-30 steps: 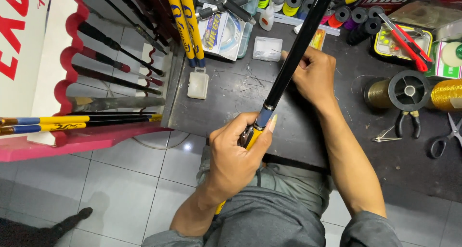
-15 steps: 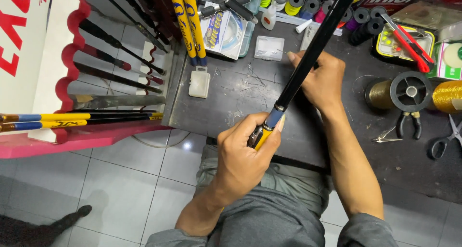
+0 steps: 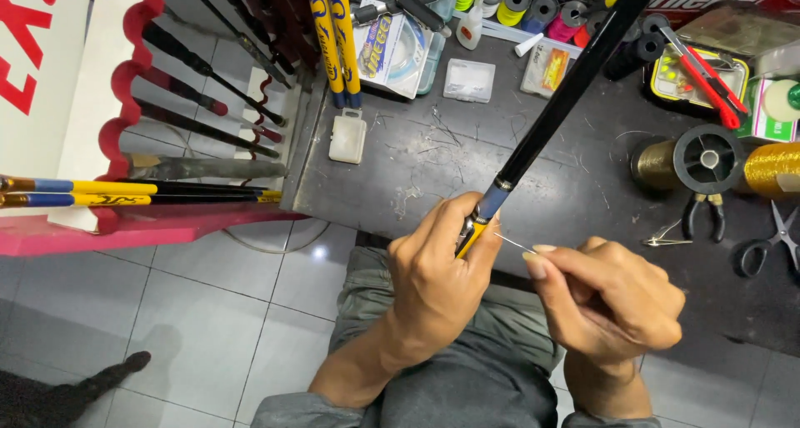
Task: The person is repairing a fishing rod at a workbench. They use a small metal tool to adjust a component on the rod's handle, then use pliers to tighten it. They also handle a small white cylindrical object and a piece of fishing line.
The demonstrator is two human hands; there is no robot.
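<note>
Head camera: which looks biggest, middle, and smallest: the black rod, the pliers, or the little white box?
1. Black rod, by far the longest, held by the left hand.
2. Pliers.
3. White box, about pliers-sized, so that ranking is unsure.

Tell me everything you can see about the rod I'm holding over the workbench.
The rod is a long, slim, glossy black shaft, looking like a fishing rod blank. Near its lower end it has a thin metallic ring, then a blue band and a yellow section. It slants from the top right down to the middle of the view, above the dark scratched workbench. The left hand grips its yellow end. The right hand pinches a thin pale thread that runs to the blue band.
</note>
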